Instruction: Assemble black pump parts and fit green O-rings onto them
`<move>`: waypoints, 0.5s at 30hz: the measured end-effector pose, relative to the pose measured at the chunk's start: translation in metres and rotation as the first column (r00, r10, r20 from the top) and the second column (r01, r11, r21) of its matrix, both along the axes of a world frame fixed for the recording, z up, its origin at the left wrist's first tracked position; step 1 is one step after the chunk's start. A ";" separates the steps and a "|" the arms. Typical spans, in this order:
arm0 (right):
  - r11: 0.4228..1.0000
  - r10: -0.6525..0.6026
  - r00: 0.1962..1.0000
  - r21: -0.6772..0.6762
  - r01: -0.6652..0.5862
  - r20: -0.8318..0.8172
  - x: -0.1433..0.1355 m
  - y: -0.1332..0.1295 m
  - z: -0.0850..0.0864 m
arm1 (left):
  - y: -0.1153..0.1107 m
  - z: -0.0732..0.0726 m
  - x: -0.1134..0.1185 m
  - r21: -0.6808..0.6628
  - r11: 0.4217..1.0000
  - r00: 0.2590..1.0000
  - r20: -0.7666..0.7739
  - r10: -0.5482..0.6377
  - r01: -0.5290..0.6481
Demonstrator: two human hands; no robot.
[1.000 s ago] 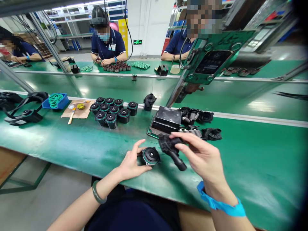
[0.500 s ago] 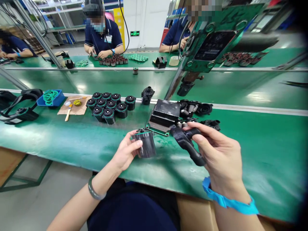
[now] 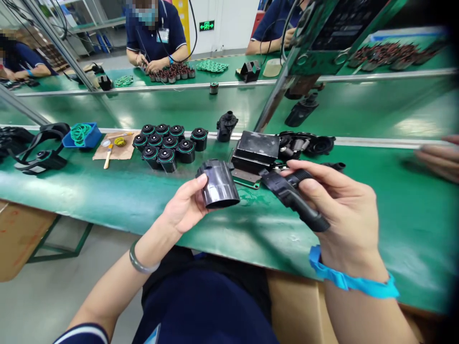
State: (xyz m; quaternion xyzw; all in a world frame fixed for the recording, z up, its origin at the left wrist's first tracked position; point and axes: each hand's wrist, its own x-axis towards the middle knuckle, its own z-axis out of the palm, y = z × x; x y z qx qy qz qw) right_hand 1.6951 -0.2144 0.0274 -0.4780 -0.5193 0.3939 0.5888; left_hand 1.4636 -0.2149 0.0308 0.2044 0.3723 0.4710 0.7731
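Note:
My left hand [image 3: 186,203] is closed around a black cylindrical motor housing [image 3: 219,184], tilted so that its dark lower rim faces me. In my right hand [image 3: 342,210] is a black plastic pump cover [image 3: 287,193] with a ribbed spout and a longer pipe; thumb and fingers pinch the ribbed spout. Cover and housing are apart, both held above the green bench. Behind them sits a black metal block fixture [image 3: 258,148]. To the left stand several black motor housings with green rings [image 3: 168,143] in a cluster.
A black pump [image 3: 226,126] stands at the bench's back edge. Loose black parts [image 3: 304,143] lie right of the fixture. Farther left are a blue tray of green rings [image 3: 81,134] and a brush [image 3: 108,156] on cardboard. Another person's blurred hand [image 3: 439,160] enters at right. Co-workers sit opposite.
My left hand has turned the housing, tipping its lower rim toward me. The cover has tilted slightly in my right hand. Another person's hand has appeared at the right edge. The view has shifted.

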 end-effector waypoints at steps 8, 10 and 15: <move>0.836 0.546 0.822 -0.041 -0.547 0.159 -0.016 -0.006 0.015 | 0.004 0.034 -0.002 0.258 0.954 0.978 -0.103 0.183 -0.152; 0.788 0.608 0.771 -0.025 -0.615 0.188 -0.026 -0.006 0.013 | 0.002 0.038 -0.002 0.291 0.940 0.965 -0.131 0.225 -0.180; 0.692 0.713 0.690 0.036 -0.721 0.124 -0.046 -0.006 -0.001 | -0.005 0.041 0.001 0.282 0.923 0.936 -0.160 0.315 -0.262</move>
